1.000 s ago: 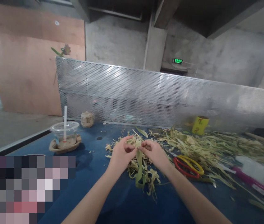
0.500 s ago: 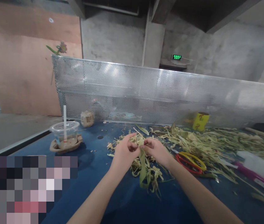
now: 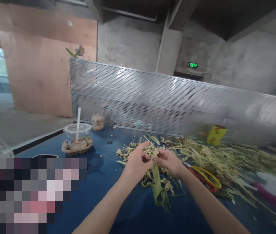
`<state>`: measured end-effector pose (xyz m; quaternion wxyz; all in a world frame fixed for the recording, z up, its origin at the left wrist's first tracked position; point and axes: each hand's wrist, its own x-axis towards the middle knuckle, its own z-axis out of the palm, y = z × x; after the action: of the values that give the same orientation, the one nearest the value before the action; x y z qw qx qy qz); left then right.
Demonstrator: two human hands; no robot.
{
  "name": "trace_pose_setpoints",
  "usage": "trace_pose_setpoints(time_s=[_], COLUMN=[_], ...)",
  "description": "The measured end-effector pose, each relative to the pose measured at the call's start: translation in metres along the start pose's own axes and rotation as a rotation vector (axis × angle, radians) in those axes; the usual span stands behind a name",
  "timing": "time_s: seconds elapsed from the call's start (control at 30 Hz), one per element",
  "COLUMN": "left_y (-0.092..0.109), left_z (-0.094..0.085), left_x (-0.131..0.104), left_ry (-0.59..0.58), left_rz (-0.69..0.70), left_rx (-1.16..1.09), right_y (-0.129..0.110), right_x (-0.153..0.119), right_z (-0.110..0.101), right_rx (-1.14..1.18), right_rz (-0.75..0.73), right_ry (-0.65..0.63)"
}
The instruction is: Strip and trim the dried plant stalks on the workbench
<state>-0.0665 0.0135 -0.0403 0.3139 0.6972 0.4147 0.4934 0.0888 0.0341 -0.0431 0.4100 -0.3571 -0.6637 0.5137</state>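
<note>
My left hand (image 3: 139, 161) and my right hand (image 3: 170, 163) meet over the blue table, thumbs and fingertips pinched together. Between them they grip the upper end of a pale green dried leaf strip (image 3: 156, 185), which hangs down toward me. Beneath and behind the hands spreads a tangle of shredded dried leaf (image 3: 125, 151). Just right of my right wrist lie red and yellow looped tool handles (image 3: 211, 178), looking like scissors, partly hidden by my forearm. My fingers cover the exact spot where the strip is held.
A larger heap of leaf strips (image 3: 228, 159) covers the right side, with a yellow roll (image 3: 216, 135) behind. A purple and white object (image 3: 274, 195) lies far right. A plastic cup (image 3: 79, 131) with a straw stands left in a cardboard holder (image 3: 89, 147). A perforated metal panel (image 3: 140, 87) borders the back.
The view has turned a little left, so everything sits further right. My hands keep their pinch on the leaf strip, whose hanging end shows longer and straighter.
</note>
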Motion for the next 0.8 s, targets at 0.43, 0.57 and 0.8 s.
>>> trace_pose_setpoints(time_s=[0.43, 0.57, 0.8], left_y=[-0.001, -0.007, -0.02], left_z=[0.0, -0.003, -0.001], left_x=[-0.002, 0.005, 0.01], left_ry=[0.001, 0.108, 0.173], left_rz=[-0.067, -0.034, -0.017], left_rx=[-0.012, 0.025, -0.012], right_y=[0.011, -0.002, -0.005], right_x=[-0.001, -0.002, -0.005], right_z=[0.003, 0.01, 0.001], right_rx=[0.08, 0.017, 0.078], right_rz=[0.027, -0.004, -0.089], right_ry=[-0.057, -0.001, 0.063])
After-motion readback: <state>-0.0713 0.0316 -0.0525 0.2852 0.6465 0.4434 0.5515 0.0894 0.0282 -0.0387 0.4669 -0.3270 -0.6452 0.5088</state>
